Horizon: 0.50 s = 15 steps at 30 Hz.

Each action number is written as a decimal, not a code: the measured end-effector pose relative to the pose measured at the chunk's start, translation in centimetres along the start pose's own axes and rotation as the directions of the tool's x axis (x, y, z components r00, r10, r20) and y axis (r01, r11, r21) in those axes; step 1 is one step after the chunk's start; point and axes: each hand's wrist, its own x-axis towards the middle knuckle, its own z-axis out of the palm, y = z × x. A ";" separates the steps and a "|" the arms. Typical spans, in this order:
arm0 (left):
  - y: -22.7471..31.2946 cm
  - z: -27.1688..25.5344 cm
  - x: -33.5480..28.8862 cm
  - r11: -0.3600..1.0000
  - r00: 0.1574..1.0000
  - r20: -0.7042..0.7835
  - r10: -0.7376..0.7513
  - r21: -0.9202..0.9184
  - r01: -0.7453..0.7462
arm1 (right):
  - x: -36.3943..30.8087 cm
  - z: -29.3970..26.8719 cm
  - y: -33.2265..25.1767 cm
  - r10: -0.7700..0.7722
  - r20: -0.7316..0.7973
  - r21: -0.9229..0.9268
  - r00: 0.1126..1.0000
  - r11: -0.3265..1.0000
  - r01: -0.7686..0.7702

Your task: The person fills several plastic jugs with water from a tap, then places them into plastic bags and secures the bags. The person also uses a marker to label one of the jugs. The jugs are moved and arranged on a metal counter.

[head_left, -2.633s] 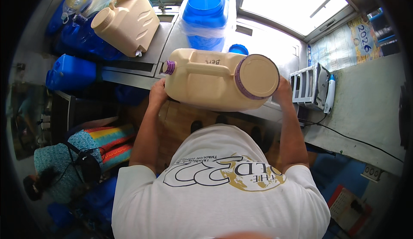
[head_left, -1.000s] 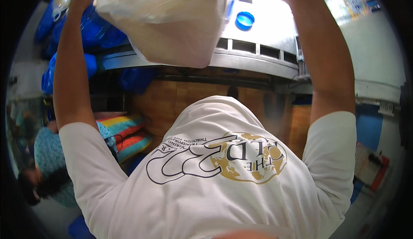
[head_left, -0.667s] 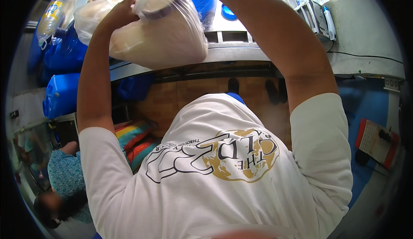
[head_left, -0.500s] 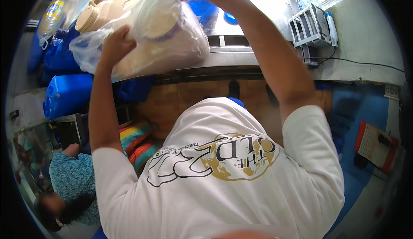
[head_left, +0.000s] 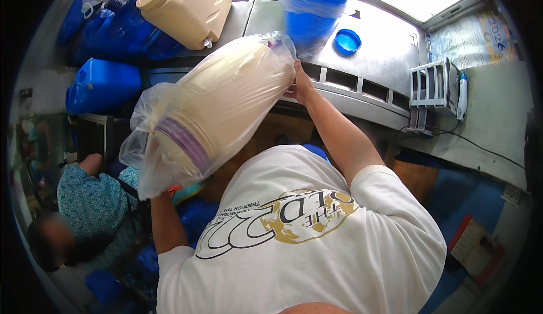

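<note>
A large cream plastic container (head_left: 232,102) with a purple band near one end is wrapped in a clear plastic bag (head_left: 144,175). It is tilted and off the counter, its banded end low at the left and its other end up at the counter's edge. My right hand (head_left: 302,85) is closed on the upper end, fingers partly behind the bag. My left forearm (head_left: 167,223) reaches up to the lower, banded end; the bag hides my left hand, which supports the load there.
A blue container in plastic (head_left: 311,17) and a blue lid (head_left: 347,41) sit on the steel counter (head_left: 376,28). A beige jerrycan (head_left: 189,6) stands at the far left, near a blue jerrycan (head_left: 107,85). A person in a teal patterned top (head_left: 93,192) is at the left.
The bagged container has come off the counter toward me and turned, its banded end swinging down left. My right hand has moved down onto its upper end. My left hand has gone behind the bag.
</note>
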 end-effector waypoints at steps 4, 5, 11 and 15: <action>2.6 1.7 -0.6 0.995 0.997 0.030 -0.074 -0.064 0.076 | 0.0 0.4 -0.8 -0.067 -0.062 -0.034 0.996 0.997 0.065; 3.0 1.9 -0.4 0.994 0.996 0.025 -0.084 -0.066 0.086 | 0.4 0.1 -0.8 -0.096 -0.056 -0.034 0.994 0.995 0.094; 4.0 1.1 -0.2 0.991 0.991 -0.013 -0.133 -0.009 0.133 | 4.6 -2.0 -3.6 -0.352 -0.100 -0.549 0.931 0.800 0.243; 4.9 -0.6 -0.1 0.984 0.986 -0.039 -0.161 0.064 0.164 | 4.7 -1.2 -7.2 -0.654 0.209 -0.792 0.727 0.323 0.518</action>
